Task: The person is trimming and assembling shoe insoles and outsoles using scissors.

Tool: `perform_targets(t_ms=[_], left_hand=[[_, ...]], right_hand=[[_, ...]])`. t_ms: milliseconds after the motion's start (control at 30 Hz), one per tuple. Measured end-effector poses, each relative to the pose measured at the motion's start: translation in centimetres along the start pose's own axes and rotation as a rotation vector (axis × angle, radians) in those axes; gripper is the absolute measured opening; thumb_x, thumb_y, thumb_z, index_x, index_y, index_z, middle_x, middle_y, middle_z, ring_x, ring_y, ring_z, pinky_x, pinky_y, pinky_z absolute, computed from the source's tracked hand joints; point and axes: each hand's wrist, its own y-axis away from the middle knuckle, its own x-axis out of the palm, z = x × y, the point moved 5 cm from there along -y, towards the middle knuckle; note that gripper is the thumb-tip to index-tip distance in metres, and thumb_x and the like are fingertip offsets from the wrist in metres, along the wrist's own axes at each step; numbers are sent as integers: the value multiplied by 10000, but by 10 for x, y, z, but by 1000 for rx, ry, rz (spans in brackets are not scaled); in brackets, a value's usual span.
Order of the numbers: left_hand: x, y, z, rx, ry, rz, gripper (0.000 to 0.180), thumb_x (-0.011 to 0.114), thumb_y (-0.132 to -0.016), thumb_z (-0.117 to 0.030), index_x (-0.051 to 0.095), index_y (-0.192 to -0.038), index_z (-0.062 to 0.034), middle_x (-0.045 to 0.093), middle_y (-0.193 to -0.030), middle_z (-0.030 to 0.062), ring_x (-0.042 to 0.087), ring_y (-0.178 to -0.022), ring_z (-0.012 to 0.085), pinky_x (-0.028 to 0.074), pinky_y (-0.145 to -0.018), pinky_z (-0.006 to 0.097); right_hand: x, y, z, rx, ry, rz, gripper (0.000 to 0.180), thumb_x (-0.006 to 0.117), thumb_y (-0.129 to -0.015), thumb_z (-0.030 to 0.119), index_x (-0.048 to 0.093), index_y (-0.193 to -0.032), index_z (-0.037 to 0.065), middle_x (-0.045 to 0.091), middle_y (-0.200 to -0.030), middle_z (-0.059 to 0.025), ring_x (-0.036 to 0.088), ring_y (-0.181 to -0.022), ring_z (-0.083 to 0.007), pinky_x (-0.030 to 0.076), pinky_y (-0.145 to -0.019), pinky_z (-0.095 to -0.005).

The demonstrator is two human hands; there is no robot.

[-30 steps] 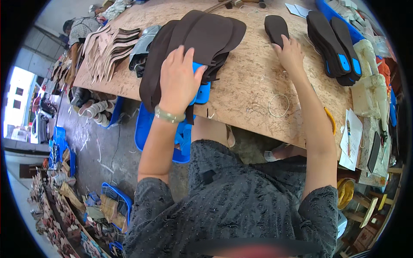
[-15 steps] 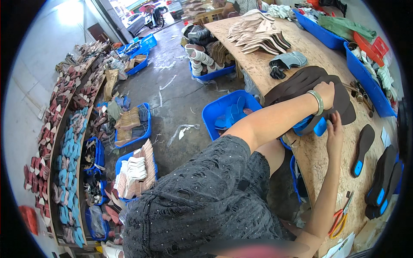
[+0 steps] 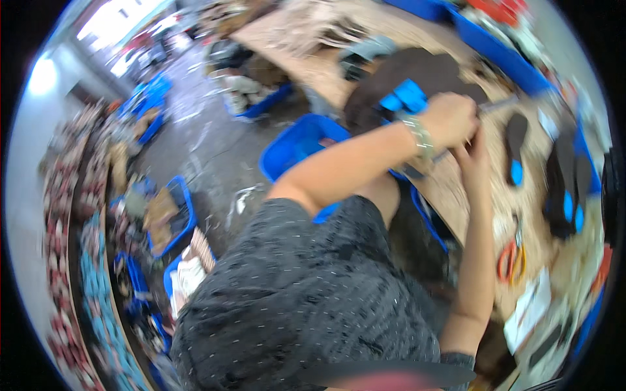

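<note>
My left hand (image 3: 450,120), with a bangle on its wrist, is closed above the near edge of a workbench (image 3: 450,186). A thin greyish strip-like thing (image 3: 499,104) sticks out beside its fingers, too blurred to name. Against it from below comes my right hand (image 3: 474,156), fingers bent and touching the left; what they pinch is hidden. Just beyond lies a fanned stack of dark brown insoles (image 3: 417,65), with bright blue patches (image 3: 404,98) on the pieces nearest my left hand. A single dark insole (image 3: 516,140) with a blue heel patch lies right of my hands.
Orange-handled scissors (image 3: 512,260) and a white paper (image 3: 529,309) lie on the bench's near right. More insoles (image 3: 559,186) are piled farther right. Blue bins (image 3: 277,156) stand on the floor to the left, and another bin (image 3: 505,55) lines the far bench edge. Shoe-part shelves (image 3: 91,287) are far left.
The view has swung, shifting the bench up and left. My hands have come together, the right one closing from spread fingers. Blue patches now show on top of the insole stack.
</note>
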Motion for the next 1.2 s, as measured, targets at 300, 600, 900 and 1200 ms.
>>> perform_targets(t_ms=[300,600,900,1200], left_hand=[[42,69,18,-61,1287,-74,400,569,-940,-249,484,-1283,-62,579,-1178,71,607,-984,156,511,-822,295],[98,126,-49,-233,1418,373,269,590,-928,-175,595,-1153,-27,636,-1087,37,593,-967,118,478,-814,257],[104,149,-57,-153,1187,4,250,575,-936,-123,604,-1130,33,640,-1092,68,576,-969,116,462,-847,258],[109,134,-20,-210,1560,185,239,590,-929,-189,599,-1119,-43,633,-1041,16,589,-912,95,476,-750,230]], right_hand=[[-69,83,23,305,-819,-167,302,589,-910,117,566,-1188,1,643,-1066,-49,602,-960,-114,482,-854,-283],[-82,149,47,396,-563,-236,266,599,-890,80,626,-1133,-24,667,-1020,-56,619,-889,-97,501,-807,-254],[-34,170,70,-75,732,-649,355,591,-851,53,558,-1185,-61,606,-1099,-274,620,-985,-384,514,-826,-358],[-30,197,110,-180,477,-264,375,560,-831,27,554,-1198,-52,612,-1155,-211,578,-1122,-327,425,-998,-408]])
